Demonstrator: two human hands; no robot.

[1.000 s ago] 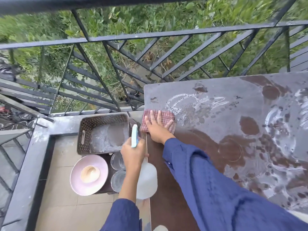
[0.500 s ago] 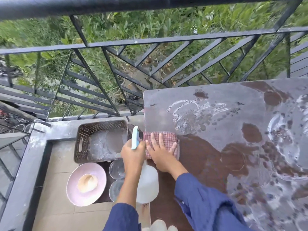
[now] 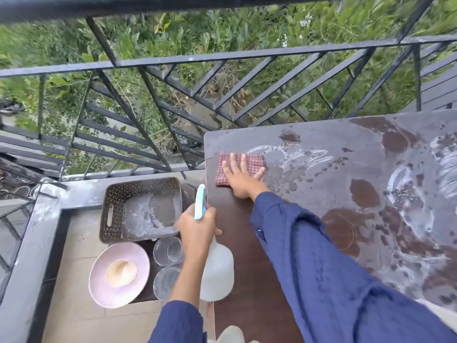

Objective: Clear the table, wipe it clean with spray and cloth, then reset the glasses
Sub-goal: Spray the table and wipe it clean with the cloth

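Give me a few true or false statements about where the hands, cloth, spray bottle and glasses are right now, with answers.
1. The right hand presses flat on the checked cloth. True.
2. The left hand holds the spray bottle. True.
3. The glasses stand on the table. False: they sit beside it, lower down, by the pink plate.
4. The brown basket holds the glasses. False: they stand outside it.
5. The table is wiped dry. False: foam streaks remain.

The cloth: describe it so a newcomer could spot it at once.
Find the wet brown table beside the black railing. At its far left corner, the right hand presses flat on the cloth, the only red-checked fabric there.
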